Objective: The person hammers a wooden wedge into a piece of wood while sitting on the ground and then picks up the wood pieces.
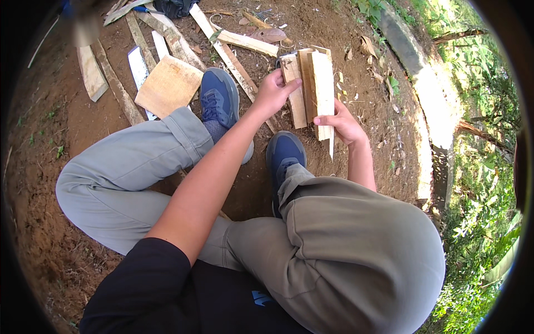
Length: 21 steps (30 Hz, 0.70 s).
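A small cluster of short wooden pieces stands on end in front of my right shoe, and both my hands are at it. My left hand (274, 93) is closed on the leftmost piece, a flat wooden slat (295, 97), with the thumb across its face. The fingers of my right hand (346, 123) go behind a pale, split wooden piece (323, 89), its thumb pressed to the lower front. That piece tapers to a sharp splinter at the bottom. Between the two stands a browner wooden piece (306, 78); what lies behind them is mostly hidden.
A square wooden board (169, 86) lies beside my left shoe (218, 97). Long wooden strips (118, 83) and sticks are scattered across the dirt at the far left. My right shoe (285, 153) is just below the cluster. A stone edge (401, 39) runs along the right.
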Each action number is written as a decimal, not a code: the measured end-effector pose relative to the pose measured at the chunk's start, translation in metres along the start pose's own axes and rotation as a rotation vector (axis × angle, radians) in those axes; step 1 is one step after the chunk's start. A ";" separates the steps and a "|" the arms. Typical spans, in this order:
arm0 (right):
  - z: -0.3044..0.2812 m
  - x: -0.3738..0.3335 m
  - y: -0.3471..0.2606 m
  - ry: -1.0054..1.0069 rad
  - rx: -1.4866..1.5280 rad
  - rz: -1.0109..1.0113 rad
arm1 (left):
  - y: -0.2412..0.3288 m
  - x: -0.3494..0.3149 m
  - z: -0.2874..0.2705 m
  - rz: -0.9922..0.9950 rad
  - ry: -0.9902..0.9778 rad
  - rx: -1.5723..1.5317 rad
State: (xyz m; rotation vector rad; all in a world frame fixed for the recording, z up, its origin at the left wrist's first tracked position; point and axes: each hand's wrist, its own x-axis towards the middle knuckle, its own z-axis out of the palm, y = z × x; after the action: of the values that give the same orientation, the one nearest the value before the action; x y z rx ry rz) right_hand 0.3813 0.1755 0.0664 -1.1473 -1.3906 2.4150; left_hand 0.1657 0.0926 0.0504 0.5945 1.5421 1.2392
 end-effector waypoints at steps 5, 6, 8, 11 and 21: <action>0.006 -0.002 -0.001 0.025 0.017 -0.005 | 0.003 0.000 0.001 -0.004 0.049 -0.034; 0.005 -0.002 0.000 0.028 0.020 -0.004 | 0.004 0.000 0.001 -0.004 0.042 -0.017; 0.004 -0.003 0.003 0.035 0.026 -0.002 | 0.004 0.001 0.001 0.002 0.037 -0.007; 0.010 -0.005 0.002 0.038 0.066 -0.022 | 0.000 0.004 -0.001 0.009 0.053 -0.009; 0.007 0.005 0.023 0.081 0.128 0.045 | 0.003 0.000 -0.010 0.021 0.096 -0.043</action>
State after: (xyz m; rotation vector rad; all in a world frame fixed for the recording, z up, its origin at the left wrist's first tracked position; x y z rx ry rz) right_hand 0.3784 0.1595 0.0472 -1.2423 -1.1800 2.4189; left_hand 0.1560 0.0891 0.0525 0.5307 1.5879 1.3306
